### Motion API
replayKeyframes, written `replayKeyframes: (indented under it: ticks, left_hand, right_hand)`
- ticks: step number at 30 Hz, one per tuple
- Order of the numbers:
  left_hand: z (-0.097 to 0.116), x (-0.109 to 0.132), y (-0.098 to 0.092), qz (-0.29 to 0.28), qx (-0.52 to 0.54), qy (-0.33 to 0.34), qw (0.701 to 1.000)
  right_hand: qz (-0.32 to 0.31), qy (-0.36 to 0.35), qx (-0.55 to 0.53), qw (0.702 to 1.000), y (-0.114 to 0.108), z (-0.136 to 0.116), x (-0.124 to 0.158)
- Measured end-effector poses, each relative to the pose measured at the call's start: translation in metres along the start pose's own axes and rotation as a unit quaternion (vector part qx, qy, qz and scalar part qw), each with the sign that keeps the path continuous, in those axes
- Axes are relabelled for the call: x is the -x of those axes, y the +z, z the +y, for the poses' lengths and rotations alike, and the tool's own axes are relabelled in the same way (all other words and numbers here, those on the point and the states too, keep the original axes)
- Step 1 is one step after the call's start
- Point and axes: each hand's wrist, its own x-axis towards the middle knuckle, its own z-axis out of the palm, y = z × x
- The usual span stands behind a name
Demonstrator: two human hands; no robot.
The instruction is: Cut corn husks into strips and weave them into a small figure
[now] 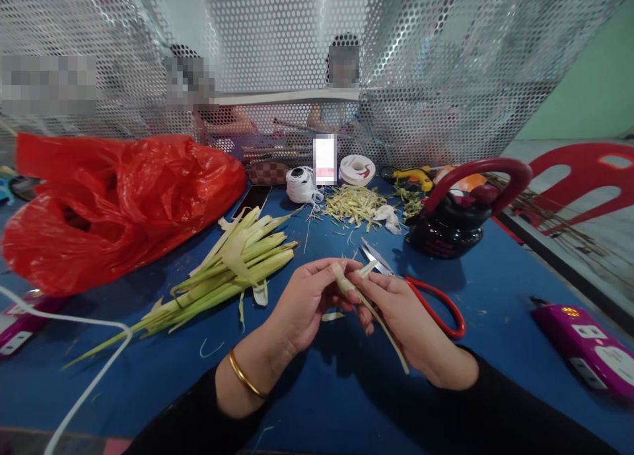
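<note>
My left hand and my right hand meet over the middle of the blue table. Between them they pinch a pale leaf strip, seemingly corn husk, its top folded at my left fingertips and its thin tail slanting down across my right hand. A short pale piece also sticks up by my right thumb. Some fingers are hidden behind the hands. Red-handled scissors lie partly behind my right hand, blades pointing away. Left of my hands rests a bundle of green and pale husk leaves.
A red plastic bag covers the back left. Farther back are a white string ball, a ribbon spool and a heap of cut strips. A black pot with a red handle and a purple power strip stand right.
</note>
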Motion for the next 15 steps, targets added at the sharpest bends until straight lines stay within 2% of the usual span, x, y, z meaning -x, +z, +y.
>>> replayKeyframes:
  ticks: [2,6,9,15]
  left_hand:
    - [0.002,-0.001,0.000,0.015,0.017,0.009,1.000]
    - [0.008,-0.002,-0.001,0.049,0.039,0.010,0.998]
    - [0.010,-0.003,-0.002,0.060,0.048,0.008,0.997]
    - [0.010,-0.004,-0.001,0.047,0.069,0.010,0.996]
  right_hand:
    - [0.011,-0.018,0.024,1.000,-0.001,0.000,0.002]
    - [0.039,-0.096,0.128,0.986,-0.002,-0.002,0.007]
    - [0.030,-0.137,0.182,0.973,-0.002,-0.003,0.010]
    - [0.001,-0.199,0.147,0.969,-0.002,0.001,0.013]
